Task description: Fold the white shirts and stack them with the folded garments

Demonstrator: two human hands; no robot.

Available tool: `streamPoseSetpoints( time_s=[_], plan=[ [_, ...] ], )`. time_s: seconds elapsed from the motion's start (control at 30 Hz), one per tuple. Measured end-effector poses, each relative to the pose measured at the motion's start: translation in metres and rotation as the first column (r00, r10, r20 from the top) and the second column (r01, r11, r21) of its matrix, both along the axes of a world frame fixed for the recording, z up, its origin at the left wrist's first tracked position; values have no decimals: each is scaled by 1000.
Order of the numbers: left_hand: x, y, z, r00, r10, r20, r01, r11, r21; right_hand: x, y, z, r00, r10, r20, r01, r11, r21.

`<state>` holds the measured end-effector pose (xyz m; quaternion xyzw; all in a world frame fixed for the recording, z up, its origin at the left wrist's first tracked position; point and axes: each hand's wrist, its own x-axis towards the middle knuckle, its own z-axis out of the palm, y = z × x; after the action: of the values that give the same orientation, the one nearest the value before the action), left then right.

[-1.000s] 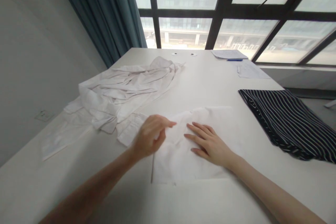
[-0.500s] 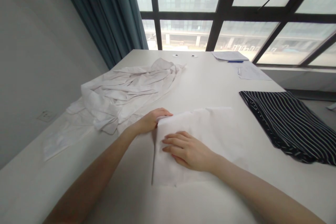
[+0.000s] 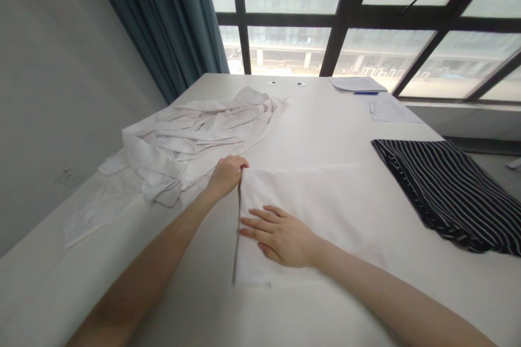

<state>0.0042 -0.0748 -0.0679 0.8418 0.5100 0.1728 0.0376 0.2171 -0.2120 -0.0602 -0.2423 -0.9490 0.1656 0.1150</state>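
A folded white cloth (image 3: 309, 190) lies on the white table in front of me, its left edge thick with layers. My left hand (image 3: 228, 173) is closed on the cloth's far left corner, thumb and fingers pinching it. Flat on top of the cloth, near its left side, rests my right hand (image 3: 285, 236), fingers spread and pointing left. Just beyond my left hand lies a crumpled heap of white fabric (image 3: 203, 130). What kind of article the folded cloth is, I cannot tell.
A black and white striped cloth (image 3: 443, 190) lies at the table's right edge. Papers (image 3: 358, 84) and a blue pen (image 3: 365, 93) are at the back right. A clear plastic bag (image 3: 97, 214) sits at the left edge. Behind stand a blue curtain (image 3: 163, 21) and windows.
My left hand has moved away from me and slightly left, drawing the cloth's far left corner out straighter. My right hand has slid a little left, and the cloth's top looks smoother.
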Motion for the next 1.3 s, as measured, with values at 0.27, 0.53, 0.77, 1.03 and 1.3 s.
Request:
streamPoseSetpoints(
  time_s=[0.27,0.53,0.77,1.03,1.3],
  plan=[
    [-7,9,14,985,120,-123,-136,981,-135,0,1,1,1000,-10,5,10,1000,-27],
    [29,-8,33,995,-63,73,68,995,-74,-1,1,0,999,-19,-43,18,999,-29],
    [56,-9,-14,994,-110,2,110,992,54,0,2,-8,942,-72,-327,63,997,-38],
    [53,-13,-18,993,-107,-46,113,982,150,20,14,29,885,-371,-280,358,928,-99],
    [55,-20,-15,988,-94,-125,113,981,156,59,59,-3,783,-613,109,575,778,253]
  ],
)
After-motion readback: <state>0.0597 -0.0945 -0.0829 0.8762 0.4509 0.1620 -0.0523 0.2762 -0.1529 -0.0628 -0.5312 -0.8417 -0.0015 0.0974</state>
